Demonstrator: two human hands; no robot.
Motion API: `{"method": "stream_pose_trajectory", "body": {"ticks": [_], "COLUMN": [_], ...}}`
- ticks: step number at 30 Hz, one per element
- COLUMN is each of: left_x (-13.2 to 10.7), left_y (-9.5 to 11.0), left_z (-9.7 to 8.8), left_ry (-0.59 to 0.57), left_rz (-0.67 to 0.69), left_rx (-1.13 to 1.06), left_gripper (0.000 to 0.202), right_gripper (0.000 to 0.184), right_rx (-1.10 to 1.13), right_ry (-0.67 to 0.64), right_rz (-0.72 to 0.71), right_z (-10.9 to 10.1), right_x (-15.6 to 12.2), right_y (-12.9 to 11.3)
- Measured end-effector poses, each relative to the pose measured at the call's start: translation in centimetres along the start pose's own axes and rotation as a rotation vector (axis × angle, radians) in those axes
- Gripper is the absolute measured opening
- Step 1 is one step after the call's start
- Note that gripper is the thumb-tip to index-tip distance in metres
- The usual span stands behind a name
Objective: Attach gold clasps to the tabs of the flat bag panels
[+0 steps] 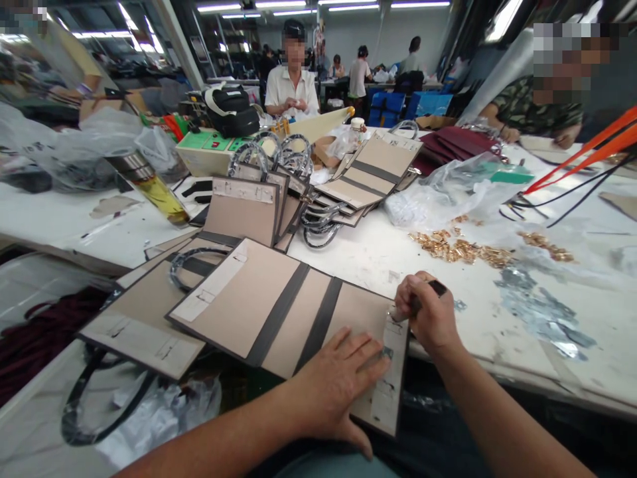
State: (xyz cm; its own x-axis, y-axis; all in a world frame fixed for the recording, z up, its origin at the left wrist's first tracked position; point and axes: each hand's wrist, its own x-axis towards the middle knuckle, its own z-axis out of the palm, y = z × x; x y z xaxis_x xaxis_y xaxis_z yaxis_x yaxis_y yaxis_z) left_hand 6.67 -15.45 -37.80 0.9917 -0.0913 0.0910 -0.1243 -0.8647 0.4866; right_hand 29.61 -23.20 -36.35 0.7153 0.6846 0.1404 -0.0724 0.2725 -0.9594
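Observation:
My left hand (336, 375) lies flat, fingers spread, on a beige bag panel (263, 285) with two dark bands across it. My right hand (430, 312) is a fist around a dark-ended hand tool (438, 287). Its lower end points at the pale strip along the panel's right edge, and the fingers hide most of it. A small metal plate (388, 353) sits on that strip by my left fingertips. Another beige bag panel (144, 318) lies partly beneath, with a wrapped dark handle (107, 425) hanging below it.
Standing bag panels (243, 209) with wrapped handles are behind, and stacked panels (371, 169) lie farther back. Gold fittings (462, 249) and thin metal plates (542, 312) are heaped right. A bottle (154, 186) leans left. Co-workers sit across (292, 86) and at far right (537, 106).

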Motion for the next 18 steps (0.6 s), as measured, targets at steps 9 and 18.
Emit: {"method": "stream_pose_trajectory", "body": {"ticks": [9, 18], "left_x": [0.6, 0.6], "left_y": [-0.7, 0.1], "left_z": [-0.3, 2.5], "left_ry": [-0.166, -0.131], "left_rz": [0.065, -0.05], "left_rx": [0.144, 0.28], "left_gripper": [0.097, 0.104], "right_gripper": [0.04, 0.038], "right_rx": [0.177, 0.186], "right_ry": [0.14, 0.086], "right_rz": [-0.086, -0.09], "right_z": [-0.8, -0.9], "right_x": [0.0, -0.5], "right_y": [0.9, 0.6]}}
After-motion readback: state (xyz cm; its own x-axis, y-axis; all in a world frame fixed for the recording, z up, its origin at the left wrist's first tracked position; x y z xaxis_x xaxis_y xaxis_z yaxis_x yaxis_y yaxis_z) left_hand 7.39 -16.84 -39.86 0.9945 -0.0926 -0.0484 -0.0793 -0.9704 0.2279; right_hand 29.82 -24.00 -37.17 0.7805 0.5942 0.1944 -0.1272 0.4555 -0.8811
